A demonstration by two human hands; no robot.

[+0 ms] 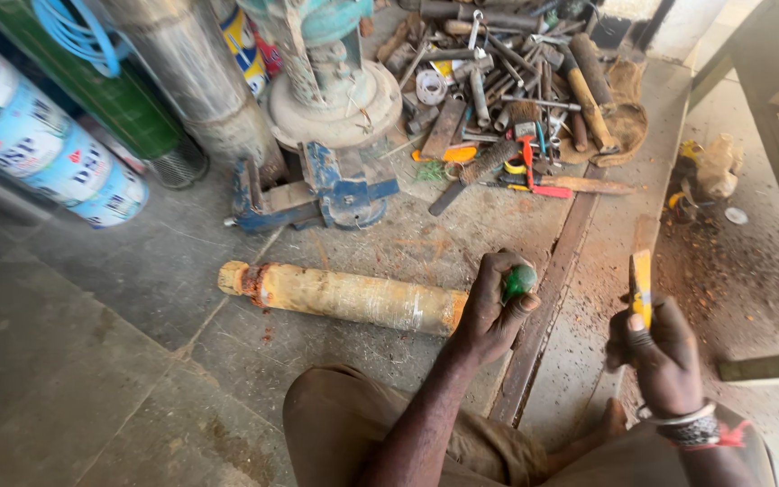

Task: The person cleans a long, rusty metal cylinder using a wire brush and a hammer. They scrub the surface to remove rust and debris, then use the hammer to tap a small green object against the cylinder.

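Note:
A long rusty yellowish cylinder (344, 296) lies on the concrete floor in front of my knees. My left hand (490, 307) is at its right end, fingers closed around a green round handle (519, 282). My right hand (660, 352) is to the right, shut on a flat tool with a yellow grip (642, 275) that points away from me. A dark metal bar (552, 289) runs along the floor between my two hands.
A blue bench vise (317, 194) stands behind the cylinder. Several hand tools lie piled at the back (516, 99). A large grey metal pipe (200, 81), a round pump base (335, 99) and printed rolls (47, 149) stand at left. Rust dust covers the floor at right (732, 271).

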